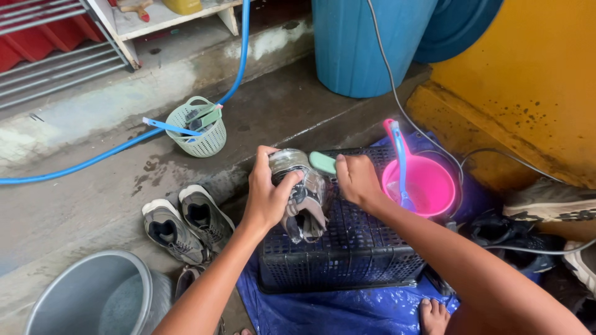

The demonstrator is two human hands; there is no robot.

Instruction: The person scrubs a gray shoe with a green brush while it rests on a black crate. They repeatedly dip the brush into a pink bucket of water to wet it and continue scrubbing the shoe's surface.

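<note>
While the wet concrete floor (pixel 93 205) fills the left half of the frame, a blue barrel (pixel 366 43) is seen at the upper centre and a grey bucket (pixel 93 298) at the lower left. At the lower centre an upturned dark plastic crate (pixel 347 254) is set on a blue tarp (pixel 323 310), apparently as a raised work surface that lets water drain through. A pink basin (pixel 431 186) with a pink and blue dipper is kept just right of the crate, within easy reach. A blue hose (pixel 124 146) is run across the floor at the left, past a pale green basket (pixel 200 130) of brushes. A pair of grey sneakers (pixel 186 223) is laid left of the crate, apart from the work.

Above the crate a grey shoe (pixel 301 195) is gripped by the left hand (pixel 267 195), fingers wrapped around its upper and sole turned outward, so that the surface is presented. The right hand (pixel 357 180) is closed around a brush with a mint-green handle (pixel 323 163), pressed against the shoe's top.
</note>
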